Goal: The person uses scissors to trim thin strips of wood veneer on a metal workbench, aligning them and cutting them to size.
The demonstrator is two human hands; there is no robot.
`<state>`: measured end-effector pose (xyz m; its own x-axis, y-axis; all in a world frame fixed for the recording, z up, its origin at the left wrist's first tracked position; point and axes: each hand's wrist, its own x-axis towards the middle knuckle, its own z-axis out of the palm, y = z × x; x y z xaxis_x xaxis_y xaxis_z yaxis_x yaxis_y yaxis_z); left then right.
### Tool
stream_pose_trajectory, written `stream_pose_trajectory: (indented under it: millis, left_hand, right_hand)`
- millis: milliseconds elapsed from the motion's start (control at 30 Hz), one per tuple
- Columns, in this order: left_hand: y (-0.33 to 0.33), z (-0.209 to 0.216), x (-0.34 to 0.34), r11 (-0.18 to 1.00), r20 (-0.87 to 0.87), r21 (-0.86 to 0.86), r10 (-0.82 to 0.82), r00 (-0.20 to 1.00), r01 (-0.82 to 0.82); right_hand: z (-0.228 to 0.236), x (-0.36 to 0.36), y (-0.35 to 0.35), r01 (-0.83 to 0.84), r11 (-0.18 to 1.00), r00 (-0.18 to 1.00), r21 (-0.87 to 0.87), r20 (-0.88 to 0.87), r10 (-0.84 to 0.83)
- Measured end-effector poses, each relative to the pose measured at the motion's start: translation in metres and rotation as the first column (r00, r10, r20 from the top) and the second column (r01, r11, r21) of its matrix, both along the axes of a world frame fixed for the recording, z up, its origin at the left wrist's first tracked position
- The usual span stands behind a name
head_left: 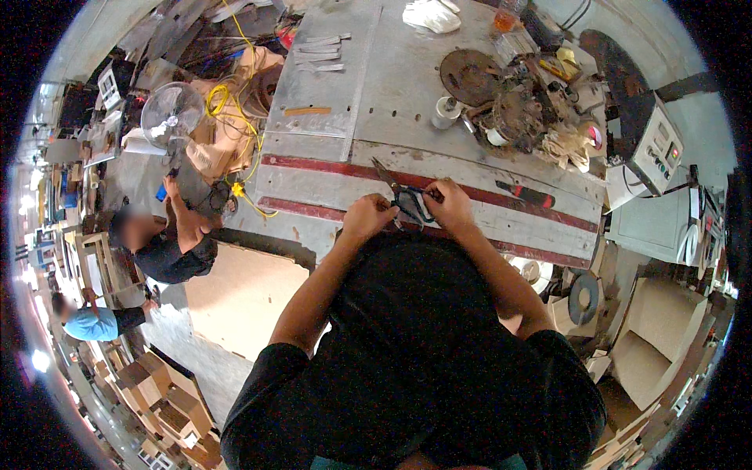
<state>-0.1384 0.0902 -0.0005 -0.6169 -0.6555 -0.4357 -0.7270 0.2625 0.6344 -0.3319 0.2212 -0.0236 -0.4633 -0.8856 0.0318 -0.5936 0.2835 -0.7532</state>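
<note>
A pair of dark-handled scissors lies in front of my chest over the near part of the workbench, blades pointing away and to the left. My right hand is closed on the right-hand handle loop. With its fingers pinched, my left hand grips the other handle; its fingertips are partly hidden. To the right on the bench rests a red-and-black handled tool.
Red strips cross the metal bench. Several thin grey strips and white gloves lie at the far side. A white cup stands near a dirty round plate. Left are a fan, yellow cord and a person.
</note>
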Motion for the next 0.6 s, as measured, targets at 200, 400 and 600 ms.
stream_pose_trajectory:
  millis: [200, 400, 600]
  left_hand:
    - [0.001, 0.008, -0.003, 1.000, 0.018, 0.013, 0.018, 1.000, -0.018]
    - [0.001, 0.000, -0.001, 0.999, -0.018, 0.045, 0.015, 1.000, -0.014]
    - [0.004, -0.004, -0.001, 1.000, -0.028, 0.020, 0.012, 1.000, -0.011]
  right_hand:
    - [0.001, 0.000, 0.000, -0.009, 1.000, 0.999, -0.016, -0.046, 0.008]
    - [0.007, 0.003, -0.002, 0.021, 0.999, 0.995, 0.030, -0.101, -0.018]
    - [0.003, 0.002, -0.001, 0.074, 0.987, 0.995, 0.142, 0.060, -0.083]
